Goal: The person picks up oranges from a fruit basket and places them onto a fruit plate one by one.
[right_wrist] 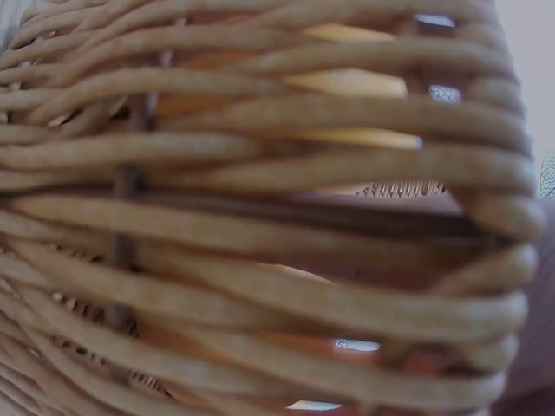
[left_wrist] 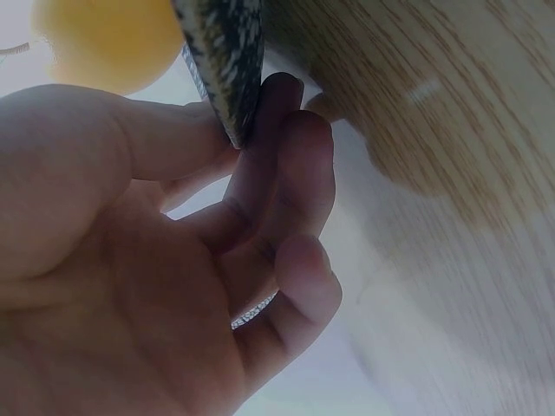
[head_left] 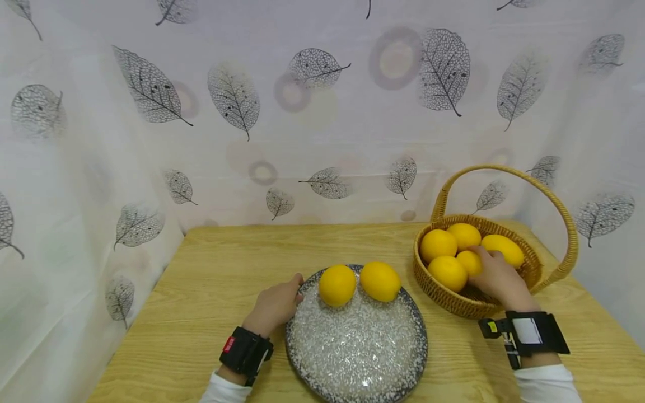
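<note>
My left hand (head_left: 274, 305) pinches the left rim of a round speckled grey plate (head_left: 358, 347). In the left wrist view the thumb lies on one side of the plate's dark edge (left_wrist: 227, 69) and fingers on the other. Two yellow lemons (head_left: 337, 285) (head_left: 380, 281) rest on the plate's far part. Reaching into a wicker basket (head_left: 448, 302) at the right, my right hand (head_left: 499, 277) grips a lemon (head_left: 469, 262) among several others; its fingertips are partly hidden. Basket weave (right_wrist: 260, 225) fills the right wrist view, hiding most of that hand.
The basket's tall handle (head_left: 509, 170) arches over the fruit and comes down right of my right wrist. Plate and basket stand on a light wooden table (head_left: 227, 252). A leaf-patterned curtain (head_left: 322, 134) hangs behind the table and along both sides.
</note>
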A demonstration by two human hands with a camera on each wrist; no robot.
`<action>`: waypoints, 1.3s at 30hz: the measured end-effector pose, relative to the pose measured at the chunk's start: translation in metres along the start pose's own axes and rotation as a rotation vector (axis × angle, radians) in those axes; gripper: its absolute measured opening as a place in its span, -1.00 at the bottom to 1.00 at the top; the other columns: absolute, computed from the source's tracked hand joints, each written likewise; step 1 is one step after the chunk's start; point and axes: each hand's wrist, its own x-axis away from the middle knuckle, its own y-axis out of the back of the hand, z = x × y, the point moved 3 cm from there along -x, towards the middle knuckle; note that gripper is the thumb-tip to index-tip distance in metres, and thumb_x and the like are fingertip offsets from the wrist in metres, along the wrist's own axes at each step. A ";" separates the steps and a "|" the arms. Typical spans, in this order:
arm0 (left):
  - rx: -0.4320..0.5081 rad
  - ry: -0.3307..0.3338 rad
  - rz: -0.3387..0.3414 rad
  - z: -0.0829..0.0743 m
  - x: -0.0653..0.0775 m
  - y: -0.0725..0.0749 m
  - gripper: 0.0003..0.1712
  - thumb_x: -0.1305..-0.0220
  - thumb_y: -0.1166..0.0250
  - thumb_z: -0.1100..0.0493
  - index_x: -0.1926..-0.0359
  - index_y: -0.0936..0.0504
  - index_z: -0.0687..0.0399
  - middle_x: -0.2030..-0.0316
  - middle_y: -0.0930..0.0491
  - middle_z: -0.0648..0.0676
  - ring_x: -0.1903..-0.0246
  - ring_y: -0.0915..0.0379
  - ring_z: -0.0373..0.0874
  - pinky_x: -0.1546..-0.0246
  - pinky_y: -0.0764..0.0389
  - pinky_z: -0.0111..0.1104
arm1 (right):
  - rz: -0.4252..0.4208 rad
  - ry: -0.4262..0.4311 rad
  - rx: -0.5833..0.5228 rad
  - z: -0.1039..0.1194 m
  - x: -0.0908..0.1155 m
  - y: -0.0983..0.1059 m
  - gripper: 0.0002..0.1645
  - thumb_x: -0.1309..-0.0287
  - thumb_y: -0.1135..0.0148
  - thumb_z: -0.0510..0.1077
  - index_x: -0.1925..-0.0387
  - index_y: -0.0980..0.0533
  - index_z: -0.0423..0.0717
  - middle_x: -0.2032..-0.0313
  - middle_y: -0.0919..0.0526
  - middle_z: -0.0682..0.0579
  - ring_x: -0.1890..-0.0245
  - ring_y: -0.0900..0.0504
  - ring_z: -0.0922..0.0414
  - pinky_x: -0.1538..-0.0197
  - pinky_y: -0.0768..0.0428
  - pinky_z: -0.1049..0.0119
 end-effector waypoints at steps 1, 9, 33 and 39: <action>0.001 0.002 -0.001 0.000 0.000 0.000 -0.72 -0.46 -0.23 0.18 -0.12 -0.50 0.11 0.42 -0.64 0.07 0.49 -0.40 -0.13 0.50 -0.34 -0.29 | -0.005 -0.002 -0.001 0.000 0.000 0.000 -0.13 -0.19 -0.26 -0.09 -0.39 -0.16 -0.42 -0.18 -0.22 -0.72 -0.04 -0.38 -0.65 0.02 -0.43 -0.47; 0.004 0.004 -0.001 0.000 0.001 0.000 -0.72 -0.45 -0.23 0.18 -0.12 -0.50 0.12 0.44 -0.61 0.05 0.50 -0.39 -0.13 0.51 -0.33 -0.31 | -0.076 0.015 0.044 0.001 0.000 -0.004 -0.18 -0.11 -0.30 -0.10 -0.34 -0.27 -0.37 -0.19 -0.28 -0.67 -0.07 -0.26 -0.63 0.00 -0.35 -0.45; -0.006 0.017 0.010 0.001 -0.001 0.000 -0.69 -0.45 -0.23 0.17 -0.16 -0.51 0.10 0.34 -0.68 0.09 0.46 -0.43 -0.12 0.47 -0.38 -0.27 | -0.036 0.011 0.037 0.003 0.001 -0.004 -0.22 -0.18 -0.24 -0.14 -0.39 -0.23 -0.25 -0.19 -0.21 -0.68 0.10 -0.42 -0.68 0.20 -0.48 -0.47; 0.009 0.015 0.016 0.001 -0.001 0.001 -0.70 -0.46 -0.22 0.18 -0.15 -0.50 0.10 0.45 -0.60 0.05 0.50 -0.38 -0.12 0.52 -0.30 -0.31 | -0.017 -0.007 0.036 0.001 0.000 -0.003 -0.16 -0.14 -0.31 -0.15 -0.40 -0.21 -0.26 -0.16 -0.22 -0.67 0.12 -0.46 -0.63 0.23 -0.51 -0.41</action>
